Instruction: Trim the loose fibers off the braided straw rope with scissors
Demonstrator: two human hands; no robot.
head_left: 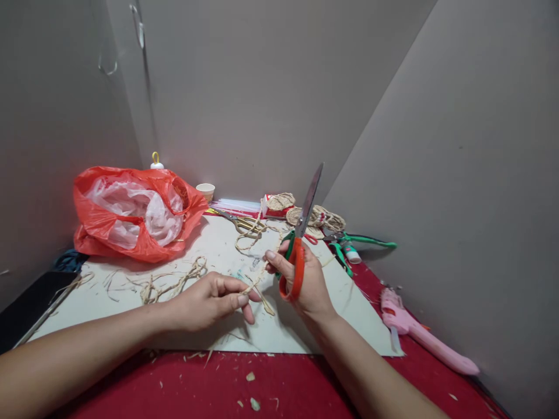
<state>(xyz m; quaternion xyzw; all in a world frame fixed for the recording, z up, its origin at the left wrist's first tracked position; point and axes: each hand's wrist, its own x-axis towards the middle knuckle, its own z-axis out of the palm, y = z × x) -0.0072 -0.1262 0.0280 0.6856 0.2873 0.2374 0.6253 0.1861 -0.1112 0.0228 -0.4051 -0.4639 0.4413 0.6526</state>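
My left hand (218, 297) pinches a thin braided straw cord (251, 286) near its loose end, between thumb and fingers. My right hand (305, 276) grips a pair of scissors (298, 267) with orange and green handles, its blades pointing up and away. The thumb and fingertips of that hand also seem to hold the cord higher up, so a short stretch of it runs between my hands. Beyond them the cord loops loosely over the white board (349, 326). To the left lies a tangled bundle of braided straw (174, 285) with loose strands.
A red plastic bag (126, 247) stands at the back left, near a paper cup (205, 191). Gold-handled scissors (248, 226), coiled straw pieces (301, 216) and green-handled pliers (371, 240) lie along the back. A pink glue gun (430, 337) rests at right on the red cloth (196, 387).
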